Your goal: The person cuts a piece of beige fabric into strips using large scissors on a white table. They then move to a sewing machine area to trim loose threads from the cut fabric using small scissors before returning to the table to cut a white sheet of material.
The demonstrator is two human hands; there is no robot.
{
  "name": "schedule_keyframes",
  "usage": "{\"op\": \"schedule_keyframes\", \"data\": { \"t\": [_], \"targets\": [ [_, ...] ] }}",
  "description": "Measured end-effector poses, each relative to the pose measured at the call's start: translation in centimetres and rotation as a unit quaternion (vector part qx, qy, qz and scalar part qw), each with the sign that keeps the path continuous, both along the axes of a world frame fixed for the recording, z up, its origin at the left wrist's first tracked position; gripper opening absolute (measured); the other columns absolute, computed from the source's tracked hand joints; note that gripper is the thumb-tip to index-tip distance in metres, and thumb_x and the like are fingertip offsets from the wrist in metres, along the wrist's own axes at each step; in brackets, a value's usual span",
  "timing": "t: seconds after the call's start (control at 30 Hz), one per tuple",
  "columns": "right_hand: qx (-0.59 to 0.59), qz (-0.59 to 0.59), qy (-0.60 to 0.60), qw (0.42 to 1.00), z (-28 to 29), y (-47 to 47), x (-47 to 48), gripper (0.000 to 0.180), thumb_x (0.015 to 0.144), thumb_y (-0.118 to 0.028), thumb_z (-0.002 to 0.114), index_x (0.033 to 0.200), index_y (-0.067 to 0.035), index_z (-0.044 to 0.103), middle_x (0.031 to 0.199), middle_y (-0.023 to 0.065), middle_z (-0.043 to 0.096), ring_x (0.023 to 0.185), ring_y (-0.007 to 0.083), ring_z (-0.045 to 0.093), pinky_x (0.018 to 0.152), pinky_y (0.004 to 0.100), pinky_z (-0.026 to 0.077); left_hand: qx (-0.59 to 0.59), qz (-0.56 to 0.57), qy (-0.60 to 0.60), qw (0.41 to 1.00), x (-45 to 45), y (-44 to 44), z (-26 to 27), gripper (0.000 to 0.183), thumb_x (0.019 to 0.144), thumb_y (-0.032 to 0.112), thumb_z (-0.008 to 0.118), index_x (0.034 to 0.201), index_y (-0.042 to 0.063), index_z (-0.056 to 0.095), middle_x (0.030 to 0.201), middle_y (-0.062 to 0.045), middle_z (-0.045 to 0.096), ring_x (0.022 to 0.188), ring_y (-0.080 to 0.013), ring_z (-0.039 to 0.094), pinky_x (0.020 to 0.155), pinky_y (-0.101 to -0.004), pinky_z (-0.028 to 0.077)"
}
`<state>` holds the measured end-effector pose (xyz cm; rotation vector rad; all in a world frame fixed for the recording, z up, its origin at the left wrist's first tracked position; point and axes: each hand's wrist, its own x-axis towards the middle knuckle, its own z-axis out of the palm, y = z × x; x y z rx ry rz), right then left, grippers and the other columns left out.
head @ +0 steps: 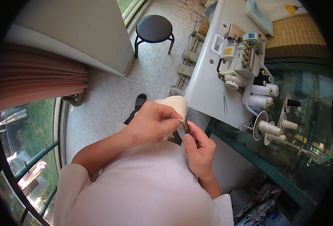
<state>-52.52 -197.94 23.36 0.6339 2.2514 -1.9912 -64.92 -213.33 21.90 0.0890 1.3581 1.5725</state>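
Observation:
Between the thumb and fingers of my left hand (150, 123) I pinch a corner of a cream-coloured cloth piece (175, 104). The rest of the cloth bulges up beyond the knuckles, and a pale edge shows below the wrist; its full shape is hidden. My right hand (199, 149) grips a small pair of metal thread snips (186, 126). Their tips meet the cloth right at my left fingertips. Whether the blades are parted is too small to tell. Both hands are close together in front of my white shirt (155, 180).
To the right is a white sewing table (208, 93) with an overlock machine (237, 62), tweezers (225, 103) and several thread cones (261, 90). More cones (269, 128) sit on a thread stand beyond the table edge. A black stool (154, 28) and foot pedals (185, 70) stand ahead.

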Motion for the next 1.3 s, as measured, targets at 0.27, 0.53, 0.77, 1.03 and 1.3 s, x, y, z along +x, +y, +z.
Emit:
{"op": "schedule_keyframes", "data": {
  "t": [0.27, 0.53, 0.77, 1.03, 1.3],
  "targets": [
    [-0.013, -0.016, -0.001, 1.0, -0.9, 0.5, 0.1, 0.036, 0.093, -0.012, 0.062, 0.124, 0.005, 0.057, 0.077, -0.0026, 0.055, 0.067, 0.0033, 0.045, 0.06, 0.0192, 0.039, 0.007, 0.001, 0.027, 1.0, 0.6, 0.4, -0.2, 0.017, 0.088, 0.012, 0.062, 0.089, -0.003, 0.069, 0.069, -0.003, 0.063, 0.055, -0.006, 0.055, 0.046, -0.0231, 0.042],
    [0.004, -0.026, 0.062, 0.998, -1.0, 1.9, -0.1, 0.038, 0.086, -0.012, 0.074, 0.116, 0.004, 0.059, 0.075, -0.0039, 0.046, 0.064, 0.0029, 0.039, 0.056, 0.0176, 0.034, -0.003, 0.018, 0.01, 1.0, 0.4, 0.9, 0.1, 0.016, 0.089, 0.011, 0.064, 0.092, -0.003, 0.069, 0.07, -0.002, 0.063, 0.057, -0.0049, 0.053, 0.045, -0.0242, 0.041],
    [0.093, -0.029, 0.109, 0.989, -2.0, 1.6, -1.7, 0.027, 0.08, -0.011, 0.079, 0.091, 0.002, 0.059, 0.072, -0.0005, 0.054, 0.062, 0.0057, 0.045, 0.056, 0.0205, 0.04, -0.035, -0.001, 0.054, 0.998, 0.5, 0.9, 0.4, 0.017, 0.088, 0.01, 0.065, 0.095, -0.005, 0.069, 0.082, -0.005, 0.068, 0.071, -0.0073, 0.06, 0.06, -0.0246, 0.05],
    [0.228, -0.022, 0.189, 0.955, -2.7, 1.6, -2.0, 0.021, 0.086, -0.011, 0.072, 0.083, -0.001, 0.054, 0.075, 0.0034, 0.056, 0.057, 0.0097, 0.046, 0.051, 0.023, 0.039, -0.027, 0.008, 0.176, 0.984, 1.3, 0.5, -0.2, 0.013, 0.087, 0.009, 0.066, 0.091, -0.004, 0.068, 0.077, -0.006, 0.066, 0.069, -0.0083, 0.059, 0.06, -0.0251, 0.048],
    [0.083, -0.106, 0.166, 0.977, -2.2, 2.7, -2.4, 0.021, 0.093, -0.014, 0.064, 0.086, -0.004, 0.048, 0.08, 0.0062, 0.06, 0.055, 0.0094, 0.05, 0.049, 0.0216, 0.039, -0.039, -0.025, 0.23, 0.972, 1.1, 0.7, 0.6, 0.012, 0.085, 0.008, 0.068, 0.086, -0.004, 0.068, 0.073, -0.008, 0.064, 0.067, -0.0113, 0.059, 0.059, -0.028, 0.046]
  ]
}}
